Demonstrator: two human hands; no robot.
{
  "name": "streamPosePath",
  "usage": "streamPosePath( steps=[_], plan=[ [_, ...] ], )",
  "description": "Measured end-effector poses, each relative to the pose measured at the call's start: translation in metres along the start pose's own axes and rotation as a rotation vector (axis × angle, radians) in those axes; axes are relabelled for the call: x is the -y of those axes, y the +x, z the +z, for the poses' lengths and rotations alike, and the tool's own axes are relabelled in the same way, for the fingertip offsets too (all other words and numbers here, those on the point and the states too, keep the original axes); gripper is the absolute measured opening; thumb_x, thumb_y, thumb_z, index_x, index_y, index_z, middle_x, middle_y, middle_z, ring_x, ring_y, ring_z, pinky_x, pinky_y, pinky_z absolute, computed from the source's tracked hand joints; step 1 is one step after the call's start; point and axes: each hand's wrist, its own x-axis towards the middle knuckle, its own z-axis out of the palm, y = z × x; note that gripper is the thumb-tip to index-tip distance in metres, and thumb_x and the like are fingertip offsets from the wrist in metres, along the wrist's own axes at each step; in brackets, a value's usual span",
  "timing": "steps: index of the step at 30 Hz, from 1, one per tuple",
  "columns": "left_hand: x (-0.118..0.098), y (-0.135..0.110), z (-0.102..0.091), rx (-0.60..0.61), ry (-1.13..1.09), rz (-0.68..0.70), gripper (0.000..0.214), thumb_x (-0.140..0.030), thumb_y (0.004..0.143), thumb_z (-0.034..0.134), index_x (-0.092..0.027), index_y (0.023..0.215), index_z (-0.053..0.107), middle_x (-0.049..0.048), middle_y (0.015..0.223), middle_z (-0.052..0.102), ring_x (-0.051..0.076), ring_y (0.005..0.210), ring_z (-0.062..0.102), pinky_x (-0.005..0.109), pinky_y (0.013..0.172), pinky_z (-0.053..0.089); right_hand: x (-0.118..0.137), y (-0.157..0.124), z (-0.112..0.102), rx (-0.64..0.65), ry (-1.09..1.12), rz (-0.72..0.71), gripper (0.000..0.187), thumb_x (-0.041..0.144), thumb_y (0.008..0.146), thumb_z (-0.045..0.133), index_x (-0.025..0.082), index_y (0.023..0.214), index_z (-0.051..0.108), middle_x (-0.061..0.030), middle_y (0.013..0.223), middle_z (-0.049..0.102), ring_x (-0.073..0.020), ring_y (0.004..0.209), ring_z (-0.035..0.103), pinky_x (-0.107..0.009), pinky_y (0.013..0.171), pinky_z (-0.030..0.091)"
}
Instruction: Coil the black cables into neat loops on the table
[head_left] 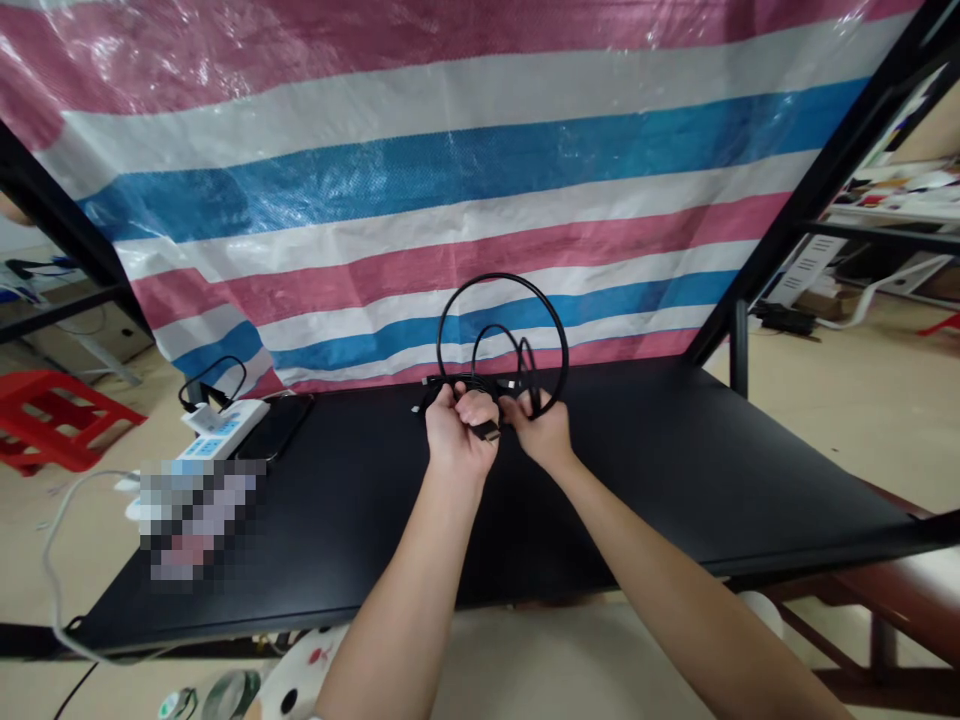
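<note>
One power strip and one phone are lying on the worktop, the phone just right of the power strip. Well right of the power strip, black cables are looping, too tangled to count. My left hand is clasping one plug; my right hand, nearly closed, is gripping the cables.

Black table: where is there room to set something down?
Free on the table: from right hand to right edge; between left hand and phone. Crowded: left end, by the power strip; back middle, among the cables.
</note>
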Motion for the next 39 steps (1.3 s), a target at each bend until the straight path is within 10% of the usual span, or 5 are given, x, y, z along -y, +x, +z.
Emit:
streamPosePath(
  steps=[9,16,22,32,39],
  plan=[
    [-0.001,0.025,-0.04,-0.174,0.728,0.129,0.009,-0.015,0.08,0.042,-0.019,0.085,0.049,-0.0004,0.062,0.06,0.01,0.045,0.054,0.018,0.043,0.036,0.005,0.029,-0.027,-0.299,0.171,0.112,0.05,0.072,0.072,0.047,0.025,0.056,0.04,0.0074,0.034,0.033,-0.0098,0.03,0.034,-0.025,0.032,0.027],
    [-0.002,0.019,-0.055,0.236,1.066,-0.19,0.032,-0.004,0.057,0.057,-0.014,0.087,0.058,0.0072,0.074,0.07,0.008,0.046,0.052,0.018,0.041,0.029,0.025,0.024,-0.041,-0.041,-0.121,0.038,0.043,0.059,0.068,0.06,0.023,0.051,0.044,0.0044,0.039,0.045,-0.0107,0.038,0.044,-0.025,0.042,0.038],
    [-0.006,0.013,-0.047,0.356,1.393,-0.264,0.03,-0.042,0.076,0.061,-0.013,0.068,0.061,-0.0013,0.033,0.048,0.004,0.026,0.023,0.021,0.034,0.007,0.026,0.025,-0.042,0.241,0.004,0.177,0.05,0.069,0.066,0.056,0.022,0.052,0.044,0.0055,0.036,0.042,-0.0081,0.031,0.035,-0.023,0.034,0.028],
    [0.003,0.011,-0.026,0.299,0.387,-0.2,0.048,-0.032,0.096,0.026,-0.016,0.059,0.051,-0.0094,0.033,0.015,0.005,0.029,0.013,0.016,0.034,0.018,0.024,0.001,-0.035,0.576,0.197,0.223,0.058,0.049,0.029,0.085,0.021,0.065,0.049,0.007,0.051,0.053,-0.0079,0.041,0.04,-0.023,0.04,0.031],
    [-0.003,0.016,-0.02,0.064,0.411,-0.116,0.044,-0.025,0.094,0.028,-0.012,0.064,0.057,-0.0093,0.037,0.016,0.005,0.032,0.014,0.016,0.034,0.016,0.023,0.002,-0.037,0.546,0.115,0.277,0.036,0.048,0.059,0.072,0.02,0.058,0.05,0.0081,0.037,0.045,-0.0076,0.035,0.037,-0.022,0.039,0.028]
  ],
)
